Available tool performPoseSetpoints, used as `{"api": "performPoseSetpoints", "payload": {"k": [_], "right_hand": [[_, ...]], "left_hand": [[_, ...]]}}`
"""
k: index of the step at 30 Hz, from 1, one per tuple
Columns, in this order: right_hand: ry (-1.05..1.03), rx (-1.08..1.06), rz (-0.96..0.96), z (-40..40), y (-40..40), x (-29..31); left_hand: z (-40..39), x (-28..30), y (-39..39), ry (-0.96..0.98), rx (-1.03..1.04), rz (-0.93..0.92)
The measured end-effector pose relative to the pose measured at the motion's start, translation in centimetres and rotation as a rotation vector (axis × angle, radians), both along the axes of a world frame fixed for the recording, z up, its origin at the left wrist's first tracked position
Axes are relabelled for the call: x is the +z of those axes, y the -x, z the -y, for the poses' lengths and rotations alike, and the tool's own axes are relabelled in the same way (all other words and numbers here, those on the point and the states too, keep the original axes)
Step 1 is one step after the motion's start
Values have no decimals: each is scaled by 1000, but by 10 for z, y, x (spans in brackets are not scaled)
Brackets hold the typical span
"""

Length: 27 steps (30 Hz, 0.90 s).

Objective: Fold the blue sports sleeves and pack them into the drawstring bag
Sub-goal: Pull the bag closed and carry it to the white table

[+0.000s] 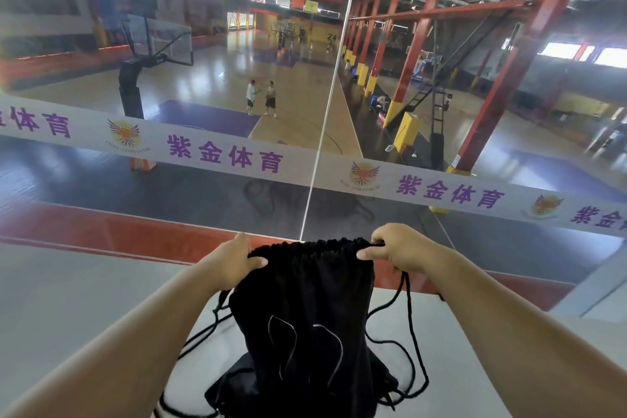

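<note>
A black drawstring bag point(305, 309) with thin grey line marks on its front hangs upright in front of me, its gathered mouth at the top. My left hand point(234, 260) grips the left corner of the mouth. My right hand point(395, 248) pinches the right corner. Black cords point(412, 332) trail down both sides in loops onto the white table point(84, 299). The bag's bottom rests bunched on the table. No blue sleeves show in this view.
Right behind the table stands a glass wall point(315, 159) with a white band of purple lettering point(224, 154). Through it, far below, lies a basketball court with a hoop stand point(130, 92), red pillars and two people.
</note>
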State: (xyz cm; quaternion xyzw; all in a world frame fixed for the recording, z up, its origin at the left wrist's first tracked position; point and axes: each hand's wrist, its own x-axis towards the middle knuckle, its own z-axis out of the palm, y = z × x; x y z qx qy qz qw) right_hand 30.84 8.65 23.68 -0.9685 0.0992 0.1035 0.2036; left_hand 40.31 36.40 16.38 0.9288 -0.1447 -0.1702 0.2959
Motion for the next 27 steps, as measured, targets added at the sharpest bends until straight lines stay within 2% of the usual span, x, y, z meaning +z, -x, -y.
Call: {"api": "performPoseSetpoints", "payload": {"k": [3, 5, 8, 11, 18, 20, 23, 25, 27], "right_hand": [[-94, 7, 65, -4, 6, 0], [-177, -4, 116, -9, 10, -1], [-121, -78, 239, -11, 14, -1], [-53, -186, 310, -2, 18, 0], [-87, -405, 346, 38, 38, -1], [-14, -479, 358, 49, 42, -5], [73, -605, 414, 52, 47, -16], [73, -591, 398, 50, 48, -20], [5, -495, 315, 46, 49, -20]], "left_hand": [[1, 1, 6, 48, 72, -4], [-2, 2, 10, 15, 92, 11], [-15, 0, 11, -25, 39, 60], [-28, 1, 10, 67, 7, 126], [-46, 18, 21, 305, 158, 166], [-48, 19, 21, 300, 223, 198], [-45, 15, 19, 196, 356, 308], [-44, 9, 19, 132, 352, 317], [-42, 3, 18, 91, 293, 234]]}}
